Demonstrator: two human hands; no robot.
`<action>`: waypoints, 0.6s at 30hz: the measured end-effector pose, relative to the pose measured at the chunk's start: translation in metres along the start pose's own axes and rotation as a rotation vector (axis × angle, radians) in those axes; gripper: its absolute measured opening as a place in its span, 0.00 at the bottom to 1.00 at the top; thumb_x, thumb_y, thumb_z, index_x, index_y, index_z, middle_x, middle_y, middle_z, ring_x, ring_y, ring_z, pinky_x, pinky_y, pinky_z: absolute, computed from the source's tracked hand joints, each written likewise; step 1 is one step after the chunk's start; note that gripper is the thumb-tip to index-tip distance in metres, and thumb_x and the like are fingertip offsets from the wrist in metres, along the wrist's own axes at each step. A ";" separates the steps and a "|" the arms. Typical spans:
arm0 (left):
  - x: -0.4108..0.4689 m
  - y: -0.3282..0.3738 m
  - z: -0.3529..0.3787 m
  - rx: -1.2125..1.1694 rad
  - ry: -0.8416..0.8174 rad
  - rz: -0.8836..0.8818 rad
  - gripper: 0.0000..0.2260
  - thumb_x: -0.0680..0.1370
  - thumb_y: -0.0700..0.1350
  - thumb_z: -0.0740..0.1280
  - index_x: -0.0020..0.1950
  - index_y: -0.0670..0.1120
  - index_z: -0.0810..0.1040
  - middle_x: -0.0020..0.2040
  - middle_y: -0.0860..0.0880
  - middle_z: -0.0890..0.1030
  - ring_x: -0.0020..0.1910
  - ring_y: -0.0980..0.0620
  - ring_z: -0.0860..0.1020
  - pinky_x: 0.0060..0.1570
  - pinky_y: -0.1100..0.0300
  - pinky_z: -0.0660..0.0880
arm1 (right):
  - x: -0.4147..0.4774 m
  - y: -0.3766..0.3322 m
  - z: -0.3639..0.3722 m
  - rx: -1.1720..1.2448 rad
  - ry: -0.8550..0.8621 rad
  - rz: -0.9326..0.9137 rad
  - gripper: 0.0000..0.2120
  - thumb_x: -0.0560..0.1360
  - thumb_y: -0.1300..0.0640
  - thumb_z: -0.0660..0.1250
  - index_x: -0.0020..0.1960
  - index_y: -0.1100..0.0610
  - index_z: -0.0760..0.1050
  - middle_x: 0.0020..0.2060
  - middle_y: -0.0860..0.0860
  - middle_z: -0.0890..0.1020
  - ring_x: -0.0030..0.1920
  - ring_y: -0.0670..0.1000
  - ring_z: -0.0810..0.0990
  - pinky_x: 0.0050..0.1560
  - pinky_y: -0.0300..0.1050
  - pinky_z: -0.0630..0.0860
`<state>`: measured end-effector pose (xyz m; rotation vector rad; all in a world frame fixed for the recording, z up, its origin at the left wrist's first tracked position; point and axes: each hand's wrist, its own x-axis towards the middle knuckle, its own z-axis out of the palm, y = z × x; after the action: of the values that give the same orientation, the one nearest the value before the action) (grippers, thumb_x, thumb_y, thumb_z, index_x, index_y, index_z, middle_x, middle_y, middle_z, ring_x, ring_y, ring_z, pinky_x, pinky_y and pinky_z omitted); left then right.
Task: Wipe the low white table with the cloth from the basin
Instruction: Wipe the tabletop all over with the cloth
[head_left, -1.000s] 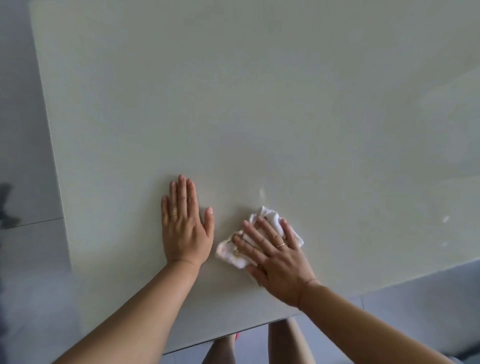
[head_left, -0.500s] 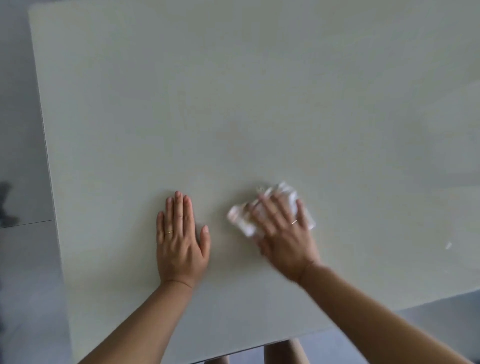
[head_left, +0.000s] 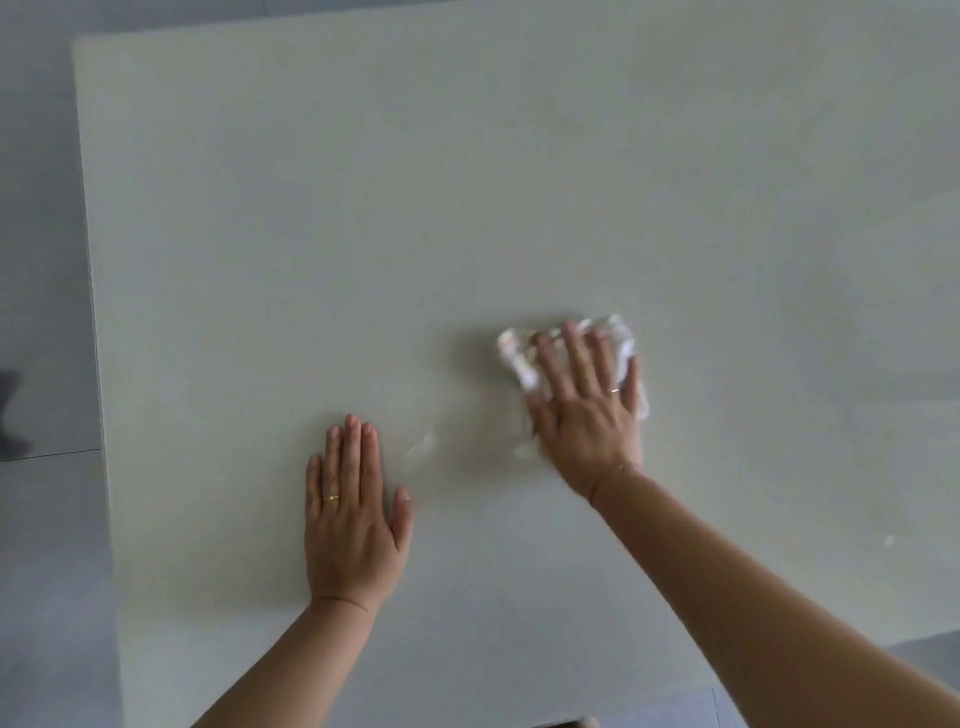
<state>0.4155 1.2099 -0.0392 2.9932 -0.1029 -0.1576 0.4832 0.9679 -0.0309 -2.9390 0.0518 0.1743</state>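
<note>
The low white table (head_left: 467, 182) fills most of the view. My right hand (head_left: 589, 410) lies on a crumpled white cloth (head_left: 517, 353) and presses it onto the tabletop right of centre; the cloth and fingers are blurred by motion. Cloth edges show past the fingertips and on both sides of the hand. My left hand (head_left: 353, 512) rests flat on the table near the front, fingers together, palm down, holding nothing. A faint wet streak (head_left: 423, 444) glints between the two hands.
Grey tiled floor (head_left: 47, 545) runs along the table's left edge and shows past the front right corner. A dark shape (head_left: 10, 410) stands on the floor at the far left. A small white fleck (head_left: 888, 540) lies on the table at the right.
My right hand has slid the cloth away from me and to the right, from near the front edge toward the table's middle. My left hand has stayed flat in place.
</note>
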 end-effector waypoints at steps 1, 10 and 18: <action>0.000 0.000 -0.001 -0.002 0.004 0.001 0.29 0.78 0.51 0.52 0.75 0.37 0.60 0.76 0.40 0.60 0.75 0.42 0.58 0.73 0.46 0.54 | 0.007 -0.003 0.001 0.051 0.017 0.172 0.27 0.78 0.42 0.48 0.76 0.47 0.55 0.77 0.50 0.56 0.77 0.55 0.49 0.73 0.61 0.39; 0.069 0.021 -0.023 -0.052 0.115 -0.035 0.24 0.77 0.46 0.54 0.71 0.36 0.68 0.72 0.38 0.67 0.71 0.39 0.66 0.71 0.44 0.56 | 0.009 -0.027 0.005 -0.066 -0.068 -0.508 0.25 0.78 0.43 0.53 0.74 0.47 0.61 0.74 0.50 0.63 0.75 0.57 0.56 0.72 0.65 0.49; 0.141 0.024 -0.013 -0.080 0.066 -0.050 0.27 0.79 0.48 0.51 0.74 0.36 0.61 0.75 0.39 0.60 0.75 0.40 0.59 0.73 0.45 0.54 | 0.044 -0.062 0.008 0.113 0.006 0.131 0.27 0.79 0.44 0.52 0.76 0.46 0.51 0.77 0.48 0.48 0.77 0.56 0.44 0.72 0.63 0.37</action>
<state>0.5557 1.1777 -0.0368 2.9186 -0.0142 -0.0669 0.5287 1.0292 -0.0322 -2.8243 0.2476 0.1752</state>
